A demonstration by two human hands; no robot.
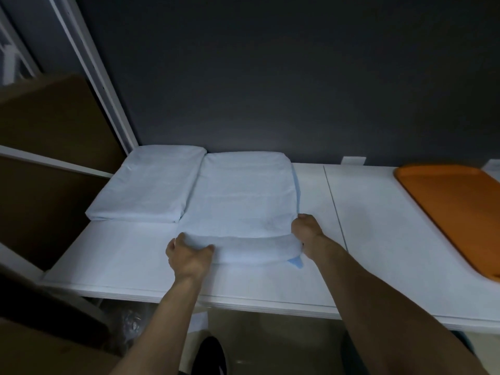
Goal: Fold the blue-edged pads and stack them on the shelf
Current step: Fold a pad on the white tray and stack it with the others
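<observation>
The big white soft pad with a blue edge [243, 196] lies in the middle of the frame, on the flat white shelf [365, 239]. Its near edge is turned up and over into a soft roll. A small blue corner pokes out low on the right of that roll, and a thin blue strip shows along the pad's right side.

Your left hand [188, 255] grips the left end of the roll. Its fingers curl over the top and the thumb presses the front. Your right hand [307, 230] is at the right end of the roll, curled tight round the pad's edge. Its fingertips are hidden by the pad.

Just left of the pad, touching its side, sits a pile of folded white pads [146, 185], back by the dark grey wall [270, 77].

At the right edge of the frame an orange plastic tray [454, 212] lies flat on the shelf, well apart from the pad.

At the left of the frame stands a brown cardboard box [54, 125]. At the bottom, under the shelf, you can see a black shoe [213, 355].
</observation>
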